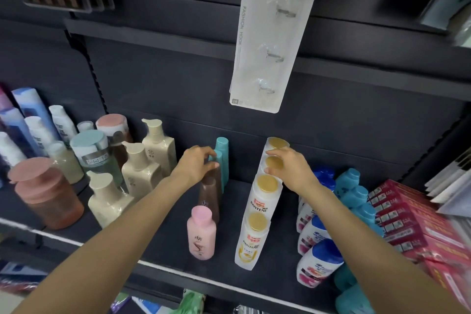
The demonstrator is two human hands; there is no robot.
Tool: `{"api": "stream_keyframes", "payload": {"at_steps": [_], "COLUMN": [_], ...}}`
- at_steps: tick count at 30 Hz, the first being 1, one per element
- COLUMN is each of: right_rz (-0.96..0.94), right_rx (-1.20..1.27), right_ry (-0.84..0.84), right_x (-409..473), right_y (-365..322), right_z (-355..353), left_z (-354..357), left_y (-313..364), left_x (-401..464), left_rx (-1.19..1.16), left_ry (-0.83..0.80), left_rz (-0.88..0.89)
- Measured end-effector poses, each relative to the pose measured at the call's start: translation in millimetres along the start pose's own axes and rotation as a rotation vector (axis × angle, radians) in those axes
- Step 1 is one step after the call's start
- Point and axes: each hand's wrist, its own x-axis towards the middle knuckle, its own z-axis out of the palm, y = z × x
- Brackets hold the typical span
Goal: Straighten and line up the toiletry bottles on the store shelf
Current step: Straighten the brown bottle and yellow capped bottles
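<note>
On the dark shelf [168, 242] a row runs front to back: a pink bottle [201, 233], brown bottles [210, 195] and teal bottles [222, 154]. My left hand [196, 164] grips the top of a teal bottle near the back of that row. To the right stands a file of white Pantene bottles with gold caps [257, 222]. My right hand [290, 168] rests with its fingers around the gold cap [274, 162] of the second bottle from the back.
Cream pump bottles [141, 166] and jars with pink and blue lids [88, 148] stand at the left. White bottles with blue caps [318, 260] and teal bottles [356, 199] fill the right, beside red boxes [407, 216]. A hook package [270, 41] hangs above.
</note>
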Motion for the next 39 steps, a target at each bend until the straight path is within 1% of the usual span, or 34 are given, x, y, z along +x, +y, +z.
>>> {"api": "stream_keyframes", "payload": {"at_steps": [4, 10, 12, 14, 17, 19, 22, 26, 28, 31, 33, 36, 39], "right_rz": [0.018, 0.011, 0.012, 0.028, -0.021, -0.049, -0.040, -0.001, 0.047, 0.257, 0.403, 0.480, 0.515], "right_rx": [0.015, 0.008, 0.017, 0.114, 0.236, 0.265, 0.312, 0.376, 0.403, 0.610, 0.804, 1.168, 1.484], "right_ry": [-0.039, -0.044, -0.034, 0.020, 0.112, 0.080, 0.003, -0.014, -0.001, 0.004, -0.072, -0.156, -0.102], "right_x": [8, 10, 10, 9, 7, 4, -1, -15, -23, -27, -34, -47, -55], "right_y": [5, 5, 1, -5, -21, -34, -51, -71, -81, -94, -104, -119, -129], "right_z": [1, 2, 1, -1, -4, -2, 5, 12, 13, 18, 18, 20, 22], "left_z": [2, 0, -2, -7, -21, -34, -57, -92, -109, -125, -132, -134, -135], "left_y": [0, -2, -2, 0, 3, 7, 12, 11, 4, -10, -17, -23, -32], "left_x": [7, 13, 10, 7, 1, -6, -21, -46, -56, -67, -75, -88, -99], "left_rx": [0.001, 0.072, 0.072, 0.067, 0.050, 0.012, -0.090, -0.249, -0.343, -0.510, -0.623, -0.658, -0.754], "left_ry": [-0.097, -0.137, -0.117, -0.072, 0.020, 0.090, 0.209, 0.385, 0.445, 0.470, 0.469, 0.493, 0.429], "left_rz": [-0.024, 0.053, 0.075, 0.101, 0.149, 0.178, 0.179, 0.174, 0.166, 0.142, 0.131, 0.158, 0.192]}}
